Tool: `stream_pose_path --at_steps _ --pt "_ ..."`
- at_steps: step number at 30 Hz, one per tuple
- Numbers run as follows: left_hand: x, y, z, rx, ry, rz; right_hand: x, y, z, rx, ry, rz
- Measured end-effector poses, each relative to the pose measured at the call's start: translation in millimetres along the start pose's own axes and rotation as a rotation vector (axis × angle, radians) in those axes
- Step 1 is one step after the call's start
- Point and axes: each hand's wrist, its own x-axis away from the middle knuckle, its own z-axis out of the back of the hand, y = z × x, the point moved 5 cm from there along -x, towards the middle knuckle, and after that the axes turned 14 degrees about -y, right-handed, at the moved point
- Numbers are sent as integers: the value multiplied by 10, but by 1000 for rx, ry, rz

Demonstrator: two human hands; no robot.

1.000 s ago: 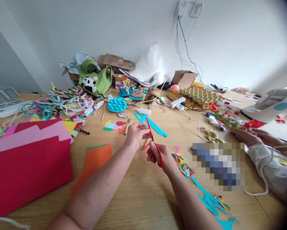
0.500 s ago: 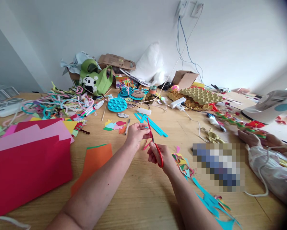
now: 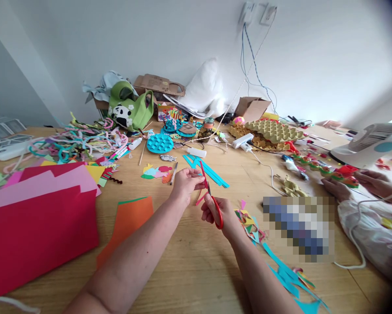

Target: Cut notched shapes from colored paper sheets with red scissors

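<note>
The table (image 3: 179, 274) bears a red sheet (image 3: 45, 244) at the left and, next in size, an orange sheet (image 3: 133, 218), partly hidden by the left forearm (image 3: 143, 257). Over its middle, the right hand (image 3: 228, 213) grips scissors (image 3: 219, 209) by the handle, close to the left hand (image 3: 184, 185), with blue strips (image 3: 215, 174) lying just beyond. Pinched in the left hand's fingertips is a narrow red strip (image 3: 203, 171), right by the blades, though whether they touch it I cannot tell.
</note>
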Motion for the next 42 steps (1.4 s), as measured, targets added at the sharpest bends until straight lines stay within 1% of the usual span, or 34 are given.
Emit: stream_pose_path --at_steps 2,4,7,9,10,12,16,21,24,28,32,37,39,42 --pt "-6 13 12 -13 5 -1 -4 -6 4 2 9 4" --pt "-15 32 30 -28 16 -2 4 -23 53 -6 74 27" --pt "-38 46 57 -109 14 -3 67 -86 223 -81 298 144" --pt "-67 26 64 -285 -25 9 138 -136 341 -144 444 237" --pt "-84 1 68 -392 -51 19 170 -159 385 -158 492 271" --pt "-122 -76 86 -592 -98 44 218 -201 440 -155 547 308" --pt "-180 -236 167 -806 -121 64 255 -247 466 -126 586 331" --pt "-175 -330 196 -1073 -110 72 264 -251 484 -128 622 343" --pt "-154 -371 174 -1170 -108 73 268 -245 501 -129 631 340" --pt "-149 -424 133 -1242 -136 43 271 -243 513 -109 628 341" --pt "-152 -431 101 -1280 -158 2 279 -252 519 -73 625 331" --pt "-109 -350 83 -1348 -126 -43 301 -272 522 -52 640 331" --pt "-79 -330 66 -1450 -118 -83 303 -274 525 -48 648 335" --pt "-43 -359 28 -1683 -131 -125 295 -267 529 -48 649 333"
